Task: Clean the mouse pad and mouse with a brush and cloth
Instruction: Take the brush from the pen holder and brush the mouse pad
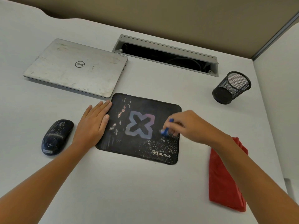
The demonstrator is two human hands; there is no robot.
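A black mouse pad [139, 144] with an X logo lies mid-desk, speckled with white crumbs and smears. My left hand [93, 122] lies flat with straight fingers on the pad's left edge. My right hand [186, 125] grips a small blue brush [165, 131], whose bristle end touches the pad's right side; the hand and brush are blurred. A dark, dusty mouse [56, 136] sits on the desk left of the pad, apart from my left hand. A folded red cloth [224, 180] lies on the desk to the right, partly under my right forearm.
A closed silver laptop [76, 67] lies behind the pad at the left. An open cable tray [165, 54] is set into the desk at the back. A black mesh pen cup [231, 87] stands at the back right. A partition wall runs behind.
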